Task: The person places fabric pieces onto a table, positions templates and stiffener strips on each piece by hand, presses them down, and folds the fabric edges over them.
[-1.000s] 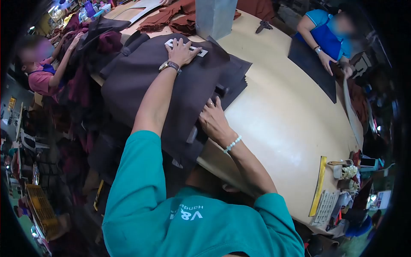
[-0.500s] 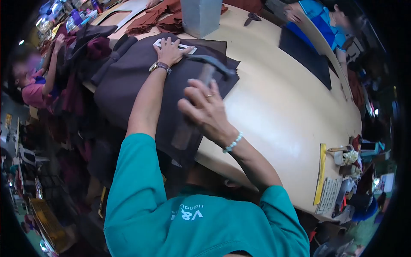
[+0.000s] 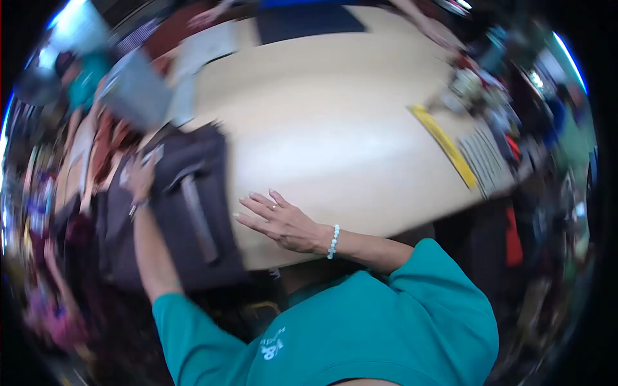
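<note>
Dark brown sheets of material (image 3: pixel 170 225) lie over the table's left part. My left hand (image 3: pixel 138 177) rests on them with fingers spread, partly over a pale template (image 3: pixel 154 154); it is blurred. A hammer (image 3: pixel 198 215) lies on the dark material between my two hands, its head toward the far side. My right hand (image 3: pixel 280 222), with a bead bracelet at the wrist, is over the table just right of the hammer. Its fingers are apart and hold nothing.
On the pale table (image 3: pixel 335 154) are a yellow strip (image 3: pixel 444 145), a slotted white plate (image 3: pixel 483 161), a grey box (image 3: pixel 136 90) and a dark sheet (image 3: pixel 309 22). Co-workers' hands show at the far edge; other people are at the left.
The view has swung to the right. My right hand has let go of the hammer, which now lies on the material. My left hand has stayed on the template.
</note>
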Motion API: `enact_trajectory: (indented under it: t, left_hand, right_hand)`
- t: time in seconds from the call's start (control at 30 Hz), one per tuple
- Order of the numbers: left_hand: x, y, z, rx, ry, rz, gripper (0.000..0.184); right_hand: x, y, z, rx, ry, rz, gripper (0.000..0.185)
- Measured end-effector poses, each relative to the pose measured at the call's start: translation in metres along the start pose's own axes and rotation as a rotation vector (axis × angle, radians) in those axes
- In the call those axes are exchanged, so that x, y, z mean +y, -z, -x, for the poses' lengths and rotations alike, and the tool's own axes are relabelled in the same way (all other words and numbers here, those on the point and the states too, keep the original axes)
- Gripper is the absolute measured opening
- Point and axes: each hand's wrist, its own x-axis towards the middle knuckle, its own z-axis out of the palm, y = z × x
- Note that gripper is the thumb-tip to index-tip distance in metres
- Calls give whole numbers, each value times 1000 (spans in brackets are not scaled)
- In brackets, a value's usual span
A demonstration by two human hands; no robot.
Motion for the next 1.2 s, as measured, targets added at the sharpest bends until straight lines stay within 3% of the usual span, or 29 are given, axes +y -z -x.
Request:
enact_trajectory:
  t: [0.03, 0.13, 0.17, 0.23, 0.3, 0.37, 0.4, 0.53, 0.67, 0.77, 0.9, 1.03, 1.2]
  left_hand:
    - [0, 5, -1, -3, -40, -85, 46]
    - [-41, -51, -41, 67, -188, -182, 58]
    - [-35, -41, -41, -14, -136, -283, 59]
    - [-16, -3, -30, -75, -14, -445, 55]
    - [22, 50, -2, 166, 371, -24, 59]
    - [17, 56, -7, 318, 336, -117, 63]
    - [21, 61, -12, 395, 321, -159, 66]
    - [103, 125, 53, 695, -10, 160, 63]
    - [207, 149, 144, 510, -313, 483, 57]
    - [284, 170, 220, 247, -300, 571, 57]
    - [351, 157, 285, 123, -312, 990, 53]
    - [369, 161, 297, 181, -367, 682, 49]
    - [368, 163, 295, 214, -396, 708, 46]
  right_hand:
    - [7, 10, 26, 9, -89, 52, 52]
    - [25, 56, 113, 425, -417, 172, 41]
    - [40, 72, 150, 561, -440, 181, 35]
    - [41, 118, 208, 713, -715, 505, 31]
    - [53, 147, 278, 1022, -999, 638, 29]
    - [82, 165, 354, 1297, -1184, 728, 16]
    - [94, 170, 389, 1392, -1375, 649, 15]
    - [141, 180, 484, 1182, -1800, 711, 13]
    - [189, 182, 531, 924, -2077, 626, 20]
    - [219, 176, 554, 901, -2128, 624, 25]
    - [246, 181, 565, 618, -2241, 845, 31]
    - [243, 206, 566, 423, -2172, 665, 30]
    - [237, 225, 564, 660, -2259, 553, 26]
